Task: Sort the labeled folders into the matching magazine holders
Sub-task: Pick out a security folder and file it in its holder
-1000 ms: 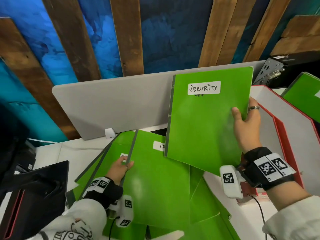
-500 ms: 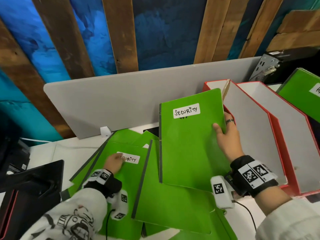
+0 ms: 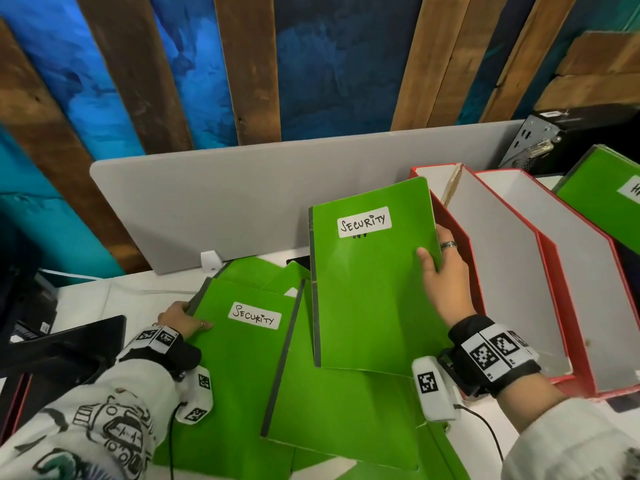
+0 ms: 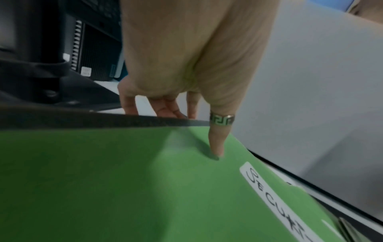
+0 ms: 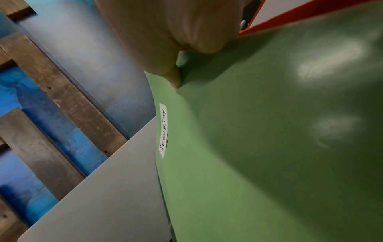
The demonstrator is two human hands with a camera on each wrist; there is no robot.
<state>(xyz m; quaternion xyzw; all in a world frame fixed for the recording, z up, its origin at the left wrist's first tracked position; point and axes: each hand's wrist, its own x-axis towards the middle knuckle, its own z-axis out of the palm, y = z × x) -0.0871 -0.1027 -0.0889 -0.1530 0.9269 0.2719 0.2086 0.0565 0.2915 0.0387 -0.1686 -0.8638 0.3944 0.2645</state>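
Right hand [image 3: 446,278] grips a green folder [image 3: 370,285] labelled "SECURITY" beside a red magazine holder [image 3: 467,251]. Left hand [image 3: 180,320] pinches the spine edge of a second "SECURITY" folder [image 3: 239,368] on the worktop [image 3: 86,299].

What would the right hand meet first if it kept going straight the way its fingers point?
Probably the red magazine holder: the right hand grips the lifted SECURITY folder by its right edge, fingers aimed up and away along the holder's near wall. Depth is unclear; it might pass beside it toward the grey divider.

Green folders [image 3: 367,289], red magazine holders [image 3: 550,258], grey divider [image 3: 214,202], blue-and-wood wall [image 3: 311,64]
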